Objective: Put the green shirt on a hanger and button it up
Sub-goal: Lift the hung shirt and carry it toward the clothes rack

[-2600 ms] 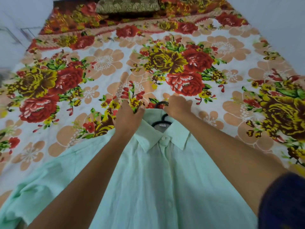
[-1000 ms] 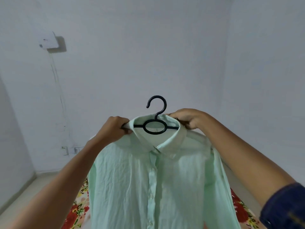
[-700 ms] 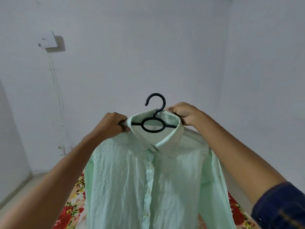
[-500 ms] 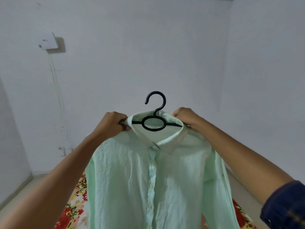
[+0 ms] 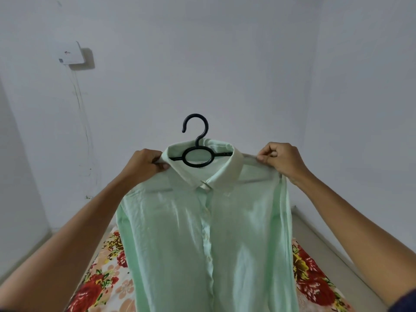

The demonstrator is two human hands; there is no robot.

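Observation:
The pale green shirt (image 5: pixel 202 239) hangs upright in front of me on a black plastic hanger (image 5: pixel 196 152), whose hook sticks up above the collar. The front placket looks closed down the middle, with small buttons showing. My left hand (image 5: pixel 144 164) pinches the shirt's left shoulder just beside the collar. My right hand (image 5: pixel 281 161) pinches the right shoulder seam, farther out from the collar. The hanger's arms are hidden inside the shirt.
A floral bed sheet (image 5: pixel 101 287) in red, yellow and peach lies below the shirt. White walls stand behind and to the right. A small white box (image 5: pixel 69 54) is fixed on the wall at upper left, with a cable running down.
The shirt was lifted off the bed and is held up against the wall. In the last half second my right hand slid outward from the collar along the right shoulder.

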